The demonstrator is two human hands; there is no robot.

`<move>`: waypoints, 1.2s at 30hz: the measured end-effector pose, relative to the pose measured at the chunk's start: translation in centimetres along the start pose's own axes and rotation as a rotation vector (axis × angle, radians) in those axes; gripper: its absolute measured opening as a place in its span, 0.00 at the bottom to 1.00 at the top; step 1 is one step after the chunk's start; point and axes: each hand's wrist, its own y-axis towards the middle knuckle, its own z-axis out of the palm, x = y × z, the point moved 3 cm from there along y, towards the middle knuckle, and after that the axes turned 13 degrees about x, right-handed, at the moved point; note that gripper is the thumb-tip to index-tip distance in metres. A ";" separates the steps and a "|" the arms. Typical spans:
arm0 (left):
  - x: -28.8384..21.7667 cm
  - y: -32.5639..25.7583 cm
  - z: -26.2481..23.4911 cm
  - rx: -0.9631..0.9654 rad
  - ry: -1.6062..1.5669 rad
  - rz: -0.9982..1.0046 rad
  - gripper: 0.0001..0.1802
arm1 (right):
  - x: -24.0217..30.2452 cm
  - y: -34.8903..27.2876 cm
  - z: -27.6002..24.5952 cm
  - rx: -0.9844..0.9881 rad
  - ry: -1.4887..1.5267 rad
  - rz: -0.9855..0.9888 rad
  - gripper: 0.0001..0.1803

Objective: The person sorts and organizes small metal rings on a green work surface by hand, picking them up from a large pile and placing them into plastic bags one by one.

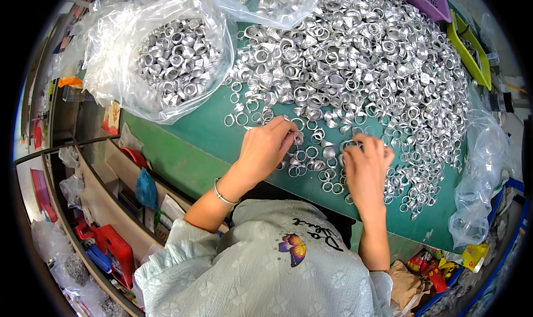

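Both hands worked the near edge of the ring pile (355, 67) on the green table (189, 150). Left hand (266, 147) lay palm down, fingertips drawn together on a small silver ring (298, 138) just right of it. Right hand (363, 167) sat curled, fingers on the loose rings (327, 170) immediately to its left; grip unclear. Loose rings lay between the hands, main heap farther away. Bag of rings (172, 56) stood far left, well apart.

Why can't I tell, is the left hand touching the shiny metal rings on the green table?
Touching. The head view shows the left hand resting fingers-down on the metal rings spread over the green table, no gap visible.
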 end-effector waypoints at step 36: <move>-3.2 -3.0 3.1 0.472 -1.631 -0.350 0.09 | 2.8 -3.2 -0.1 -0.064 0.684 -0.126 0.20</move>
